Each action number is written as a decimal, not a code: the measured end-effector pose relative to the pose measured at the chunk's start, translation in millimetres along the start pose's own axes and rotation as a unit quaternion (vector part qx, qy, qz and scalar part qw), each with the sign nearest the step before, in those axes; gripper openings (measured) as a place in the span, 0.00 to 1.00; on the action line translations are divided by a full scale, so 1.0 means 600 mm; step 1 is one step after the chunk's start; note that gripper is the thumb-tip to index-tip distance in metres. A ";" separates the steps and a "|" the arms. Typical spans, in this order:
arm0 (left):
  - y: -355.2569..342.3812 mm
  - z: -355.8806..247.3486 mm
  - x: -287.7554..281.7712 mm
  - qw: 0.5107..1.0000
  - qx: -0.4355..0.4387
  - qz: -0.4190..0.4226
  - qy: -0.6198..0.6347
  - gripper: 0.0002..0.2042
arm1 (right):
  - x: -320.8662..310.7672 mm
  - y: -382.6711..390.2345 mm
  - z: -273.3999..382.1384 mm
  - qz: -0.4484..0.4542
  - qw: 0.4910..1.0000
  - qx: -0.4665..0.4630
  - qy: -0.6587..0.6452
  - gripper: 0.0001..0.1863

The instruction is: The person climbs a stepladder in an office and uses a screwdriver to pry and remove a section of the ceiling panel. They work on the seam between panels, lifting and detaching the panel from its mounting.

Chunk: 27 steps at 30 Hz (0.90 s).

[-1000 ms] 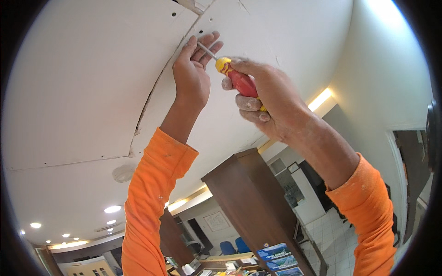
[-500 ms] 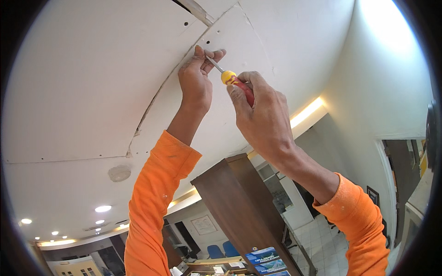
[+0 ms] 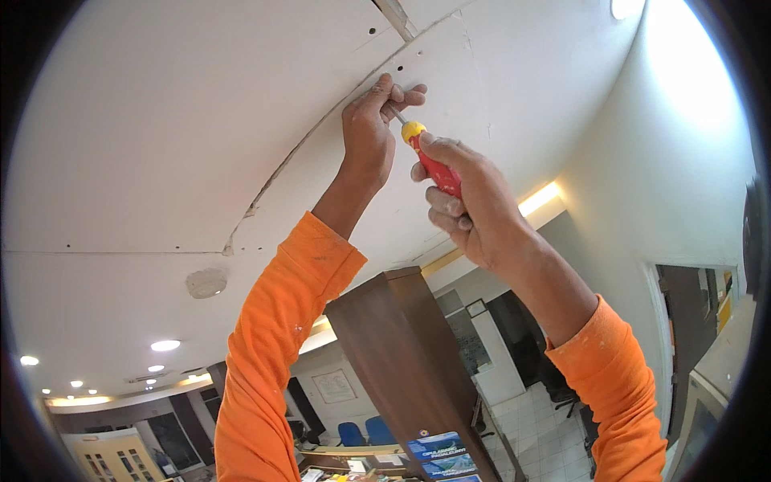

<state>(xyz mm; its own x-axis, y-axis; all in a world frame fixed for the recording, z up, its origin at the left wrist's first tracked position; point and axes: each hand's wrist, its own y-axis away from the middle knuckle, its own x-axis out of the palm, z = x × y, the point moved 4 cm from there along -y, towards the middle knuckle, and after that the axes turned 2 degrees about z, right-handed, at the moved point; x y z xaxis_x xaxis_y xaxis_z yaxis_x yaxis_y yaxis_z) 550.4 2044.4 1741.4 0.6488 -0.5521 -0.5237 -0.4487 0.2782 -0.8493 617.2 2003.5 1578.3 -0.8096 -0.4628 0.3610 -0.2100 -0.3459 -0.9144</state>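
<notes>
Overhead, my right hand is wrapped around the red-and-yellow handle of a screwdriver, thumb laid along it. Its metal shaft slants up and left toward the white ceiling panel. My left hand is raised against the panel beside the seam, fingers closed around the upper end of the shaft. Those fingers hide the tip, and whether a screw sits there cannot be seen. A dark hole shows in the panel just above the left fingertips.
A long open seam runs across the ceiling, with a gap at the top. A round pale fixture sits left of my forearm. Below stand a dark wooden column, blue chairs and a cluttered counter.
The view has shifted, so hands and ceiling marks sit further right. My right hand has changed its grip, from fingertips near the collar to fingers curled lower round the handle.
</notes>
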 end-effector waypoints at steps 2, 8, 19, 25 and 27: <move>-0.001 0.003 0.007 1.000 -0.007 -0.019 0.011 0.16 | -0.006 -0.006 -0.006 0.015 0.999 -0.020 0.032 0.18; 0.005 -0.009 0.005 0.998 -0.011 0.015 0.066 0.15 | -0.018 0.044 0.006 -0.043 0.975 -0.099 0.192 0.18; 0.004 -0.006 0.025 1.000 -0.016 0.020 -0.015 0.21 | -0.011 0.030 0.023 -0.098 0.872 -0.224 0.424 0.17; 0.005 -0.009 0.025 1.000 -0.017 0.024 -0.002 0.22 | -0.013 0.031 0.027 -0.093 0.864 -0.243 0.431 0.16; 0.004 -0.009 0.025 1.000 -0.013 0.023 0.002 0.21 | -0.010 0.026 0.031 -0.094 0.858 -0.248 0.441 0.16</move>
<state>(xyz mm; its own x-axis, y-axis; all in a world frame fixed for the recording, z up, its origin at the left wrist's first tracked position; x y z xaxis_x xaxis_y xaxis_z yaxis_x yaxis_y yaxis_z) 555.8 2032.5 1732.0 0.6241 -0.5424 -0.5625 -0.4947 0.2830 -0.8217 628.8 1985.7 1565.4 -0.7903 0.4352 0.4313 -0.4122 0.1433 -0.8998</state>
